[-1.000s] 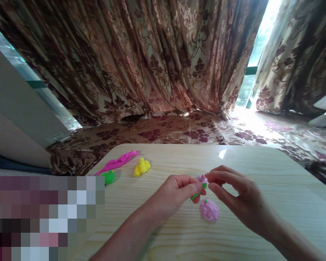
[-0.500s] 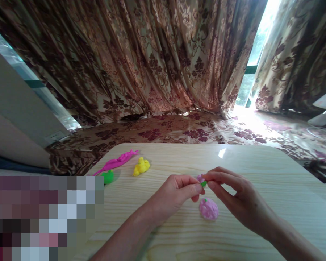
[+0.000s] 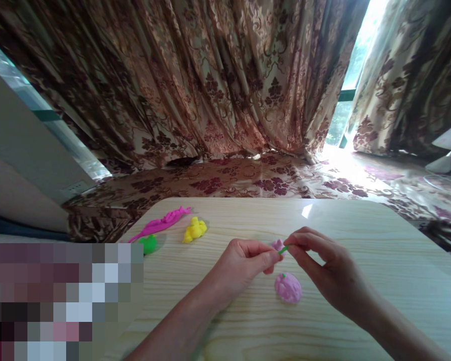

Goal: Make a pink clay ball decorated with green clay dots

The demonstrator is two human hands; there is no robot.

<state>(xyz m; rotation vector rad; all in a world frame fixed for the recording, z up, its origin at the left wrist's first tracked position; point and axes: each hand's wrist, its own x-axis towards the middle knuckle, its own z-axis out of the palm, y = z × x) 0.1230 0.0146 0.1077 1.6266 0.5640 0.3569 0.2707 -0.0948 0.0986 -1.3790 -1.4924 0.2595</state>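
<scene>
Pink disc [image 3: 288,290]: lay nearest, green dot [image 3: 284,275] on top.
Left hand [image 3: 246,263]: gripped one end of a green strip [image 3: 283,249].
Right hand [image 3: 330,260]: pinched its other end.
Green strip: spanned the hands, midway between the table's [image 3: 240,326] left and right edges.
Pink lump [image 3: 278,243]: sat just beyond.
Green lump [image 3: 149,244]: sat by the left edge.
Magenta roll [image 3: 163,223]: lay near the far left corner, yellow lump [image 3: 195,230] beside it.

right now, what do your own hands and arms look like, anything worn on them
The left hand and right hand are ungloved; no ring, watch or bracelet shows. Both forearms are bare as far as visible, without sleeves.
</scene>
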